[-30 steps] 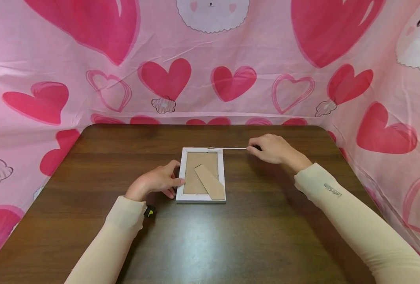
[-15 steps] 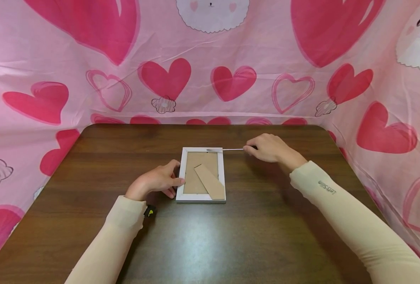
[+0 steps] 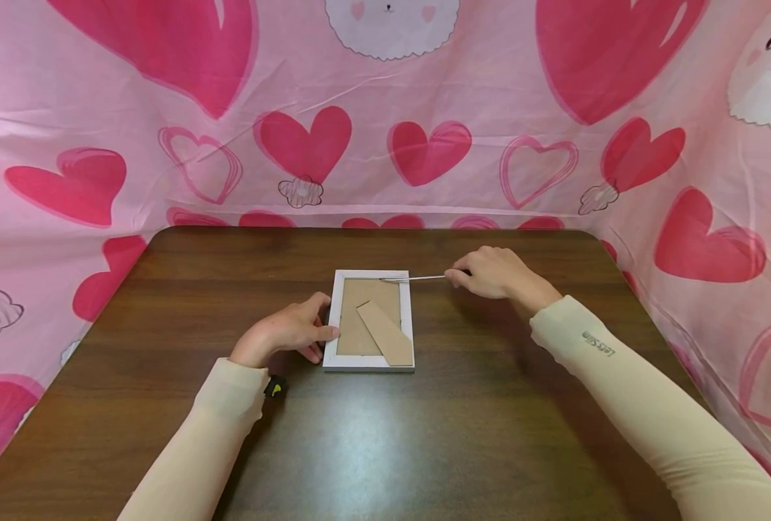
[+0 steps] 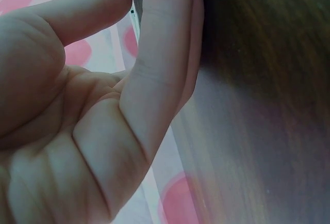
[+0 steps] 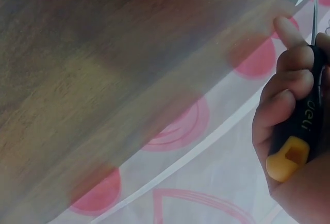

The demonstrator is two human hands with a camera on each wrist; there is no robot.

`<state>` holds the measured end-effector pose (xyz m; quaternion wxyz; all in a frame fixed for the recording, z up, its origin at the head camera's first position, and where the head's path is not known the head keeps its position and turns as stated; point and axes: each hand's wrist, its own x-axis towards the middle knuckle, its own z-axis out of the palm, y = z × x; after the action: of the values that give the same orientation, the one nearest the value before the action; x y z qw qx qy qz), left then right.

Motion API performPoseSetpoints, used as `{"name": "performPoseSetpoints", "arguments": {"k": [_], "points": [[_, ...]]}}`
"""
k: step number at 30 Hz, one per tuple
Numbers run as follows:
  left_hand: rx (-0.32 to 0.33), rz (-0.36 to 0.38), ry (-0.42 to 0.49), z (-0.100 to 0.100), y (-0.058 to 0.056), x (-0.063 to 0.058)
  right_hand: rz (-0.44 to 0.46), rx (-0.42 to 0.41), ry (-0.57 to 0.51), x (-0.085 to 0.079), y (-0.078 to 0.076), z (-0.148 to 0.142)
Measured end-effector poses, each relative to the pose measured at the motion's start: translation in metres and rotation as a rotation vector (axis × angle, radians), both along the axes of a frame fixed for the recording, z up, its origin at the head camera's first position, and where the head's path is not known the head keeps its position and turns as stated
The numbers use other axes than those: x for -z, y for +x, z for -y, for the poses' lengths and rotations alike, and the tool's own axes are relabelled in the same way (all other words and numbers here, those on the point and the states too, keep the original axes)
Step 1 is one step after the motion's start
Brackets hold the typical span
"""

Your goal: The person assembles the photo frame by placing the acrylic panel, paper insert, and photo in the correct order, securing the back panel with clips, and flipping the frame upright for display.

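Observation:
A white picture frame (image 3: 368, 364) lies back side up on the table, its brown backing board (image 3: 356, 340) and folded-down easel stand (image 3: 385, 336) showing. My left hand (image 3: 294, 327) grips its left edge, the thumb over the border and the other fingers along the side. My right hand (image 3: 495, 273) holds a screwdriver (image 3: 424, 278) by its handle. In the right wrist view the black and yellow screwdriver handle (image 5: 299, 126) sits inside curled fingers. The thin metal shaft points left, and its tip is at the inner top edge of the frame, by the backing board.
The dark wooden table (image 3: 372, 441) has rounded far corners. A pink cloth (image 3: 366, 94) with hearts hangs behind and along both sides of it. A small black and yellow item (image 3: 275, 387) is at the left wrist.
The screwdriver tip has slid from the frame's far border toward me, to the edge of the backing board. My right hand has shifted slightly left. The left hand and frame stay put.

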<state>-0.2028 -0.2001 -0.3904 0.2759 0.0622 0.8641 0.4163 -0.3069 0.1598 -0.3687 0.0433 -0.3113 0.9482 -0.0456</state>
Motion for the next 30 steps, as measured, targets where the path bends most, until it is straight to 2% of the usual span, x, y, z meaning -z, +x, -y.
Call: {"name": "performPoseSetpoints", "arguments": {"k": [4, 13, 30], "points": [[0.0, 0.001, 0.0, -0.0003, 0.0001, -0.0001, 0.011, 0.017, 0.012, 0.0002, 0.0006, 0.0007], [-0.003, 0.002, 0.011, -0.0009, -0.0002, 0.0011, -0.063, 0.013, 0.017, 0.0, 0.0026, 0.0028], [-0.005, 0.003, 0.006, -0.0001, -0.0005, 0.0013, -0.102, 0.017, 0.01, 0.0027, 0.003, 0.0037]]}}
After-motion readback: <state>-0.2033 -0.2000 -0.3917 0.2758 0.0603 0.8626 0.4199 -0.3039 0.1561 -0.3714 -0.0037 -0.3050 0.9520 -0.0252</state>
